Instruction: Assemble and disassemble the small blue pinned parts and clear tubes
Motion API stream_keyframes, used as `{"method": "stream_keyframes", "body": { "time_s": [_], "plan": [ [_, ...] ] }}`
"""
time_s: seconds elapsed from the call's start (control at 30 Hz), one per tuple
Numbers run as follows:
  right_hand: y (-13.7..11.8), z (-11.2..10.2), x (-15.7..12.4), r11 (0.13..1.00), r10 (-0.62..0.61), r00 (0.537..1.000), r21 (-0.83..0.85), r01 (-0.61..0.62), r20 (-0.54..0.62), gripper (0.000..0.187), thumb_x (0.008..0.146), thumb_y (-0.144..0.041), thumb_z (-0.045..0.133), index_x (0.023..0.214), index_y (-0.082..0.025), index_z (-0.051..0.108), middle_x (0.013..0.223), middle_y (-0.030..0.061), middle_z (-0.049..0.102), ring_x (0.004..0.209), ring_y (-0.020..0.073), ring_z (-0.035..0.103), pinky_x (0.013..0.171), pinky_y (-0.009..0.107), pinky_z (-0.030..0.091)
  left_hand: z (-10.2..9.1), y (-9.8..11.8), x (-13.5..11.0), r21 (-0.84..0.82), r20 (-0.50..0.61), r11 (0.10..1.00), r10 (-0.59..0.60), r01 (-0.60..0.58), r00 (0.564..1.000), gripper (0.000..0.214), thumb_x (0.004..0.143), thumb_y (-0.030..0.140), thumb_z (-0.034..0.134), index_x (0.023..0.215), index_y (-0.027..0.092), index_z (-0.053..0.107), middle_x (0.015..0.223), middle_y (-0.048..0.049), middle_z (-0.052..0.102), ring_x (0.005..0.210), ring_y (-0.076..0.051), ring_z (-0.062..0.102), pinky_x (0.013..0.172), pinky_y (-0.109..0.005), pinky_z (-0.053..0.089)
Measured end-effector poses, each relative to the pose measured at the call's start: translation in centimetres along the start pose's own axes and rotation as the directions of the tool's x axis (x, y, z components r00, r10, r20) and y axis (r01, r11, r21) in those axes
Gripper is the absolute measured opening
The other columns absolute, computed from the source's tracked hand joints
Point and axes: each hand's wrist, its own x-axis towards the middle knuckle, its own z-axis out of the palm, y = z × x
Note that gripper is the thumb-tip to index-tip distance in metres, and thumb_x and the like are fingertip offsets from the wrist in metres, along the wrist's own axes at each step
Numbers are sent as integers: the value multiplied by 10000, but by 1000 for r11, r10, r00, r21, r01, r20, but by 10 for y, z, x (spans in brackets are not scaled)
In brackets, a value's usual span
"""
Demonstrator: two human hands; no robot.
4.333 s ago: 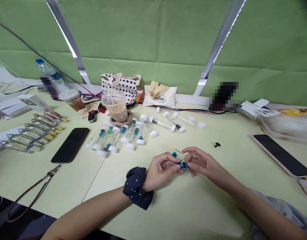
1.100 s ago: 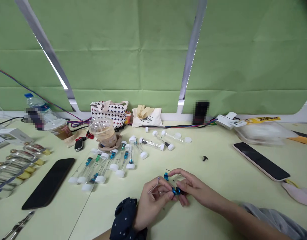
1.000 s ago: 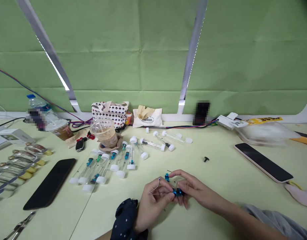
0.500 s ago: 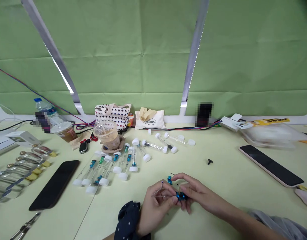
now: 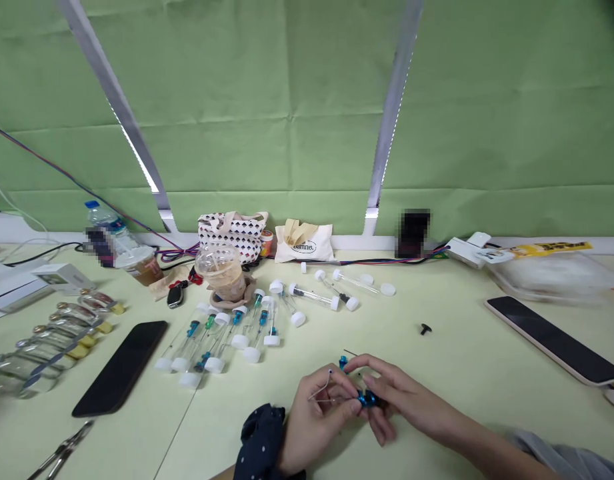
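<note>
Between my two hands is a small shiny blue metal piece with a thin bent wire rod (image 5: 367, 399). My left hand (image 5: 319, 413) is closed on it, thumb and fingers pinching near the rod, which sticks out across the fingers. My right hand (image 5: 404, 397) has its fingertips closed around the blue end, partly covering it. Just beyond the fingertips is a second blue piece (image 5: 343, 362) with a thin dark rod by it, partly hidden by the hands. A small black T-shaped part (image 5: 425, 329) lies on the table to the upper right.
Clear tubes with white caps (image 5: 237, 333), several holding blue or green pieces, lie left of centre. Nearby are a plastic drink cup (image 5: 224, 277), phones (image 5: 121, 367) (image 5: 551, 339), pliers (image 5: 61, 453) and a row of glass bottles (image 5: 41, 353). Bags (image 5: 304, 243) stand at the back.
The view has shifted a little, so everything appears slightly further right and lower. Both hands stay on the blue piece; the right hand's lower fingers reach a bit further down.
</note>
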Motion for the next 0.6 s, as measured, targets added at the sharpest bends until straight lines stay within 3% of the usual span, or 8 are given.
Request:
{"method": "stream_keyframes", "body": {
  "time_s": [0.1, 0.23, 0.37, 0.5, 0.6],
  "plan": [
    [4, -2, 1, 998, -57, 997, -16, 57, -42, 540, 818, -585, 571, 1160, -180, 466, 718, 16, 605, 629, 153, 604, 557, 256, 455, -1, 0, 0, -10, -5, 1000, -12, 12, 1000, 264, 740, 329, 736, 771, 119, 579, 736, -62, 619, 718, -166, 634, 719, -298, 502],
    [7, -4, 2, 999, -5, 998, -42, 3, -67, 551, 861, -634, 451, 1147, -163, 478, 499, -45, 498, 479, 139, 549, 495, 238, 407, -2, 3, 2, -5, -26, 1000, 8, -9, 1000, 275, 715, 329, 758, 750, 115, 591, 737, -52, 608, 703, -145, 620, 701, -268, 494],
    [8, -1, 3, 999, -51, 997, -16, 50, -52, 554, 804, -613, 569, 1152, -194, 470, 726, 10, 598, 609, 144, 591, 546, 251, 457, -1, 4, 1, -30, -17, 1000, -2, 2, 1000, 289, 714, 344, 758, 759, 117, 585, 745, -65, 625, 711, -159, 633, 714, -289, 498],
    [8, 2, 3, 1000, -7, 999, -12, 6, -42, 545, 853, -640, 463, 1143, -179, 473, 535, -36, 528, 468, 129, 537, 502, 239, 415, -1, 2, -2, -17, -13, 1000, -11, 10, 1000, 291, 700, 331, 772, 755, 119, 579, 749, -71, 637, 715, -151, 629, 702, -268, 492],
    [6, 3, 2, 1000, -20, 998, -5, 20, -55, 575, 820, -657, 503, 1152, -189, 469, 640, -5, 584, 552, 145, 584, 534, 250, 442, -1, 0, -3, -27, 1, 1000, -13, 13, 1000, 290, 708, 325, 767, 764, 117, 573, 743, -71, 636, 708, -147, 628, 706, -271, 495]
  ]
}}
